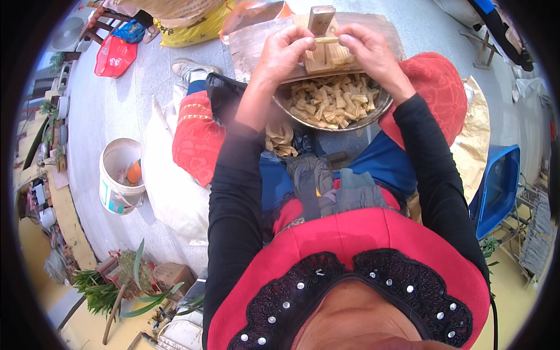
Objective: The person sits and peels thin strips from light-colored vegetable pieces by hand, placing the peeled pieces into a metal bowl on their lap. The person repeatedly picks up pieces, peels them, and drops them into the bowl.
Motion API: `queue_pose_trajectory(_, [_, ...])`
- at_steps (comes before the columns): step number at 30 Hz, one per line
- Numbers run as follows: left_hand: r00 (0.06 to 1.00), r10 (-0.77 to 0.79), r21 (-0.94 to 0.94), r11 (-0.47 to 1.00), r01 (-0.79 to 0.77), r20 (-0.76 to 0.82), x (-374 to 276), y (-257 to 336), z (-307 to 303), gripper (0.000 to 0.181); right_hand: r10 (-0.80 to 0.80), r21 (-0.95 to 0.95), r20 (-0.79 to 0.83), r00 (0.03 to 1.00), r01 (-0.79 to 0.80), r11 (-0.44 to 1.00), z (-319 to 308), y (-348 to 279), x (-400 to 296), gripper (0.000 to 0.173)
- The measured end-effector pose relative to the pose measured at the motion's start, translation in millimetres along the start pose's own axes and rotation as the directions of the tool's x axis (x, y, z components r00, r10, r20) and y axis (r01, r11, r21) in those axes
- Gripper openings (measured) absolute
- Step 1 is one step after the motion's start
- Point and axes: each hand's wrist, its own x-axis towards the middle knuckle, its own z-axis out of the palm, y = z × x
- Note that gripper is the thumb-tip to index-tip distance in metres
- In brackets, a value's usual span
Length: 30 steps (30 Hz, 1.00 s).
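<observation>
Between the fingertips of my left hand and my right hand, a thin yellowish dried strip is stretched level. Both hands are above a wooden board that bears an upright wooden block and a smaller flat wood piece. Some pale strip material lies at the near edge of that piece. Just below the board, a round metal basin holds many tan folded or knotted strips. A bundle of loose tan strips rests in a black plastic bag by my left leg.
Red cloth covers wrap my knees. A white sack and a white bucket with an orange object stand to the left. On the right are a brown paper sack and a blue tub. Yellow bags lie beyond.
</observation>
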Motion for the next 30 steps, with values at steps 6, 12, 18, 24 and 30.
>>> queue_pose_trajectory(6, [0.998, 0.038, 0.054, 0.998, -0.036, -0.045, 1, -15, 4, 0.009, 0.179, 0.073, 0.074, 0.981, -0.184, 0.98, 6, 12, -3, 0.024])
queue_pose_trajectory(12, [0.951, -0.139, -0.249, 0.966, 0.069, -0.275, -24, -21, -17, 0.013, 0.191, -0.023, 0.019, 0.981, -0.191, 0.981, -2, 19, -23, 0.026])
queue_pose_trajectory(18, [0.983, -0.177, -0.931, 0.352, 0.097, 0.036, -57, -10, -6, 0.029, 0.162, 0.008, 0.001, 0.987, -0.162, 0.987, -6, -8, -48, 0.026])
queue_pose_trajectory(24, [0.98, -0.147, -0.938, 0.299, 0.176, 0.137, -83, -2, 23, 0.023, 0.045, 0.103, -0.077, 0.996, -0.037, 0.994, 16, -22, -61, 0.024])
queue_pose_trajectory(30, [0.994, 0.016, -0.799, 0.596, 0.077, 0.108, -136, 62, 60, 0.023, -0.316, -0.569, -0.268, 0.91, 0.115, 0.814, -13, 5, -26, 0.021])
